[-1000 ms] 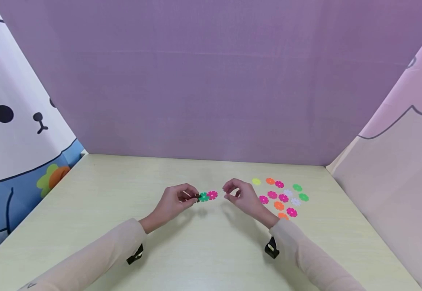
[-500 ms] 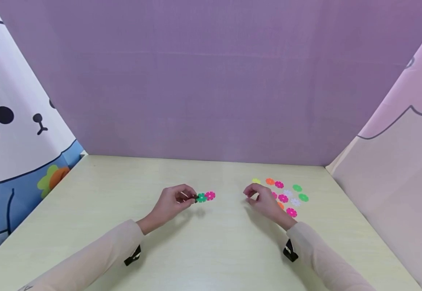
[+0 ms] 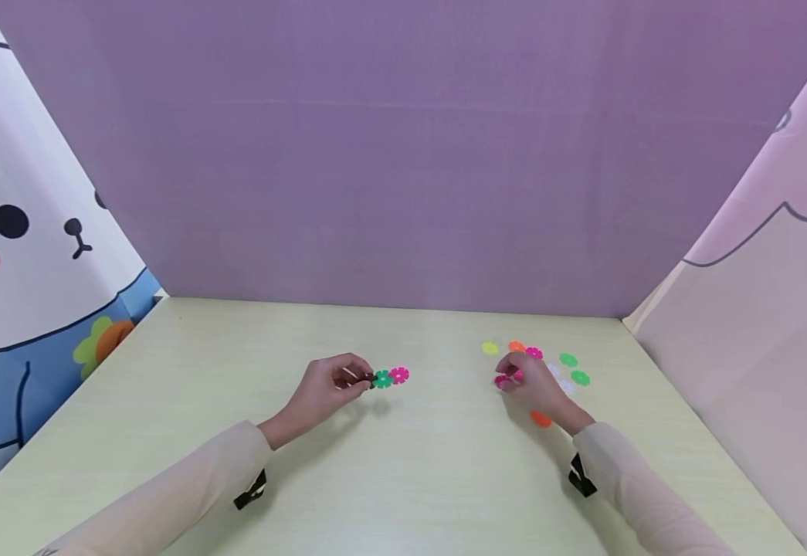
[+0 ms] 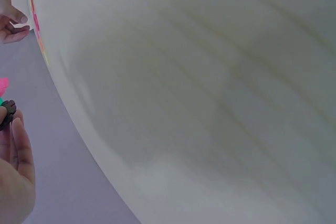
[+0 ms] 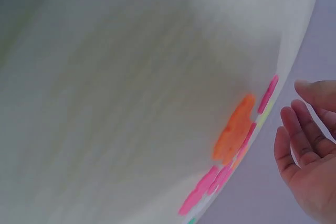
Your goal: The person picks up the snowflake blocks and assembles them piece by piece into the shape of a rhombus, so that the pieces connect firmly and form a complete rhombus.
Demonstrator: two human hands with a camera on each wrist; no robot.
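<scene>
The fingers of your left hand are clamped on the dark piece, with the green piece and then the end pink piece running out from it in a row, raised off the desk toward your other hand. Pinch firmly but lightly and don't twist, as the row looks joined only at the petals and could probably work loose. On your right hand the fingers are bent and apart, with nothing visible between them in the wrist view. They are at the loose pink piece; whether they touch it, you can't tell from here. The step in hand looks like a pick-up, so go for the rim, thumb on one side and index on the other, because a flat piece is likely to skid if pressed from above. The second pink piece shows close beside it, so make sure you catch just one. Lift before drawing back: the front orange piece lies by your wrist and could be dragged. Farther back sit the yellow piece, rear orange piece and far pink piece, with the white pieces and loose green pieces out to the right.
</scene>
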